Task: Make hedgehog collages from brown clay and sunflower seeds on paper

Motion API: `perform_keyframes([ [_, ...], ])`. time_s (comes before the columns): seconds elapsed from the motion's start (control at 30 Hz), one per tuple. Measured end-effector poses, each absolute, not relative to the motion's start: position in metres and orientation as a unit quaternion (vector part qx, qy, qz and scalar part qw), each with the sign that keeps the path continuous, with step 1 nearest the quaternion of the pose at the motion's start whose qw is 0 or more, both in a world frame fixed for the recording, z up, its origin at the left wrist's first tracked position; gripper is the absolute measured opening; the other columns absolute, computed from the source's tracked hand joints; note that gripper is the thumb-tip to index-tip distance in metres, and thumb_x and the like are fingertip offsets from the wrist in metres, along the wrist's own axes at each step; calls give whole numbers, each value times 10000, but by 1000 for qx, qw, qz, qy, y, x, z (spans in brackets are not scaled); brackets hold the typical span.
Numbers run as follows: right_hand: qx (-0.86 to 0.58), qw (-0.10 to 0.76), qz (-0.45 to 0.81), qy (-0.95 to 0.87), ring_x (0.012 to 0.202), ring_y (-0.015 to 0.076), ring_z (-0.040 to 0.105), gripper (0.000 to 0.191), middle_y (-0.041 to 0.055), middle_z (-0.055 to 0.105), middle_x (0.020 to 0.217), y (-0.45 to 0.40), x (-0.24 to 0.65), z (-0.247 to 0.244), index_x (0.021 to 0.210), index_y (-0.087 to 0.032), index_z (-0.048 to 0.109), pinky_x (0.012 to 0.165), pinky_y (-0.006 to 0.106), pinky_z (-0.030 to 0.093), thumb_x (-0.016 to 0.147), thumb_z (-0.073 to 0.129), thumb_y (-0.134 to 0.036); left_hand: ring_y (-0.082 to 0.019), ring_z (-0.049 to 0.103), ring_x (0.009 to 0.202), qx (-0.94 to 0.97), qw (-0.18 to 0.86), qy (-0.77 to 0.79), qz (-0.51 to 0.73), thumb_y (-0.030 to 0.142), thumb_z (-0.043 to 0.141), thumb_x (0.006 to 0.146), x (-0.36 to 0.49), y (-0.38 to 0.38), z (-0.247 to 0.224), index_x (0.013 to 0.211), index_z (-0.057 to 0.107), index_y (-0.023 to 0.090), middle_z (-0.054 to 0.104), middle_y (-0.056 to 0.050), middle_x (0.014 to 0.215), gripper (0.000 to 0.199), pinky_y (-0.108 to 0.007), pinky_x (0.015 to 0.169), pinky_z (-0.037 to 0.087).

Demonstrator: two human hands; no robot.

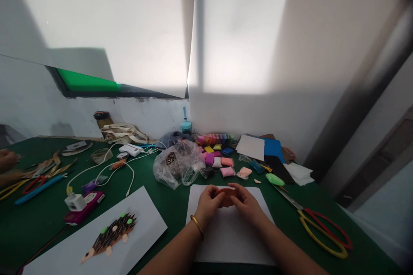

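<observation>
A flat brown piece (228, 197), which looks like clay, is held between both hands above a white sheet (234, 240). My left hand (209, 203) has a gold bangle at the wrist and pinches the piece's left side. On the right side, my right hand (247, 202) grips it with thumb and fingers. Left of my arms, a second white sheet (151, 223) carries a hedgehog figure (112, 234) with dark spines, a brown body and green and pale dots.
Behind the hands lie a plastic bag (177, 163) and several coloured clay packets (227, 162). Large scissors (322, 227) rest at the right. A pink power bank (84, 208) with white cables is at the left. Another person's hand (8, 161) shows at the far left.
</observation>
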State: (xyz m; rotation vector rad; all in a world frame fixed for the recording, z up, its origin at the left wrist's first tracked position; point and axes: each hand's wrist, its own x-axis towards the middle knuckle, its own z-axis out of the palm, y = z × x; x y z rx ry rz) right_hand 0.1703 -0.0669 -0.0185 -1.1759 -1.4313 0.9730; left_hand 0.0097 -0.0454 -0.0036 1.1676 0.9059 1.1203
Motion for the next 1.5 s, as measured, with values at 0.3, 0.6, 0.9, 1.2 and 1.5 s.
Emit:
perform_keyframes([
  [0.3, -475, 543, 380, -579, 809, 194, 611, 573, 20, 622, 876, -67, 171, -15, 1272, -228, 393, 747, 330, 488, 745, 604, -303, -191, 606, 742, 539, 613, 383, 432, 291, 747, 571, 12, -52, 1, 861, 631, 128, 656, -53, 797, 353, -274, 643, 471],
  [0.6, -496, 536, 359, -581, 696, 174, 570, 306, 32, 606, 748, -71, 171, -6, 943, -189, 590, 653, 290, 465, 849, 445, -441, -160, 585, 667, 486, 619, 400, 470, 215, 726, 546, 16, -55, 5, 803, 567, 141, 627, -17, 729, 311, -255, 593, 460],
  [0.9, -515, 509, 338, -601, 773, 206, 583, 240, 39, 631, 801, -73, 167, -3, 824, -201, 603, 688, 299, 462, 795, 520, -424, -184, 600, 729, 520, 621, 358, 465, 240, 759, 561, 14, -54, -1, 881, 617, 126, 649, -42, 785, 367, -286, 669, 483],
  [1.2, -507, 500, 355, -605, 768, 213, 598, 292, 49, 647, 826, -75, 165, -1, 885, -206, 606, 694, 316, 475, 787, 514, -465, -195, 598, 723, 525, 575, 409, 476, 325, 731, 610, 12, -50, -3, 832, 644, 126, 658, -61, 775, 311, -286, 656, 465],
  [1.5, -683, 345, 87, -638, 717, 196, 564, 262, 48, 633, 776, -73, 234, 19, 773, -216, 632, 637, 290, 391, 818, 429, -376, -209, 614, 757, 493, 607, 396, 481, 357, 720, 623, 10, -46, -3, 865, 622, 119, 673, -96, 843, 353, -305, 686, 473],
])
